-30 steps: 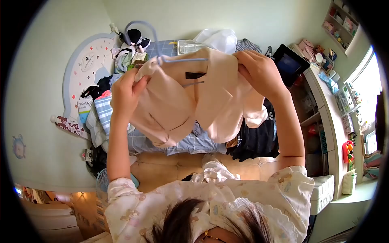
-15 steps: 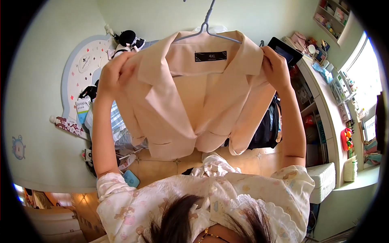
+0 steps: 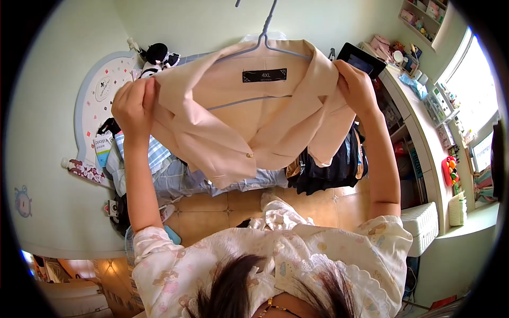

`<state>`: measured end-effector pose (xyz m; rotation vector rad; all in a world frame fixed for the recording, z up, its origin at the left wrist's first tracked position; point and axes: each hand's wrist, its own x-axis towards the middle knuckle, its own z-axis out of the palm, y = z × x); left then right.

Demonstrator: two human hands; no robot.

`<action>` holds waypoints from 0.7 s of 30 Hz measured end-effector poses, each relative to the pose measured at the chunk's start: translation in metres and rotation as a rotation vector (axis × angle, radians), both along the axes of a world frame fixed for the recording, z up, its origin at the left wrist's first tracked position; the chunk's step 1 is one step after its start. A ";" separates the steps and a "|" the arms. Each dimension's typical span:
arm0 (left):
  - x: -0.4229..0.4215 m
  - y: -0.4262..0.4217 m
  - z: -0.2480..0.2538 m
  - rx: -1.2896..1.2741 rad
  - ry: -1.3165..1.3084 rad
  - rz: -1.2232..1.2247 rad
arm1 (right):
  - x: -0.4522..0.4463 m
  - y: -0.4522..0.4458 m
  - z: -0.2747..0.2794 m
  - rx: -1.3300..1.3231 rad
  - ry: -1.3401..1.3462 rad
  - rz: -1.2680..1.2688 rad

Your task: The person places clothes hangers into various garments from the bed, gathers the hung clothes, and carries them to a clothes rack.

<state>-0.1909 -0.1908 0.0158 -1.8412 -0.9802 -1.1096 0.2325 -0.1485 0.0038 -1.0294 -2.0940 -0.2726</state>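
A beige blazer (image 3: 222, 143) is held up in front of me, with a grey-blue hanger (image 3: 263, 42) inside its shoulders and the hook upward. My left hand (image 3: 134, 106) is closed on the shoulder at the left. On the opposite shoulder, my right hand (image 3: 356, 87) is closed, pinching the cloth. A black label (image 3: 264, 75) reading 4XL shows inside the collar. One small button is visible near the front, and the blazer's lower part is tilted away from me.
Behind the blazer is a bed with a grey-blue sheet (image 3: 185, 180), piled clothes and dark garments (image 3: 323, 172). A white headboard (image 3: 95, 95) stands left. A dark screen (image 3: 360, 59) and a long desk (image 3: 411, 116) with small items are on the right.
The hanger and collar, earlier crumpled and leaning left, have come upright and spread open between my hands. Since half a second ago, the blazer's hem has swung up and away, and my left hand has moved left.
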 end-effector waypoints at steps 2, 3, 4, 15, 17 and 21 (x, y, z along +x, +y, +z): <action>0.006 -0.003 0.005 -0.027 0.114 -0.015 | 0.004 0.002 -0.006 0.013 0.071 0.030; 0.015 -0.006 0.007 -0.096 0.101 -0.058 | 0.007 0.003 -0.010 0.008 0.135 0.051; 0.027 -0.010 0.011 -0.164 0.086 -0.100 | 0.008 0.004 -0.011 0.005 0.197 0.073; 0.041 0.023 -0.025 -0.307 -0.098 0.024 | 0.025 -0.012 -0.007 0.336 -0.080 0.046; 0.045 0.031 -0.030 -0.346 -0.099 0.008 | 0.030 -0.022 -0.012 0.224 -0.040 0.017; 0.066 0.042 -0.042 -0.417 -0.100 -0.079 | 0.036 -0.031 -0.024 0.162 0.027 -0.106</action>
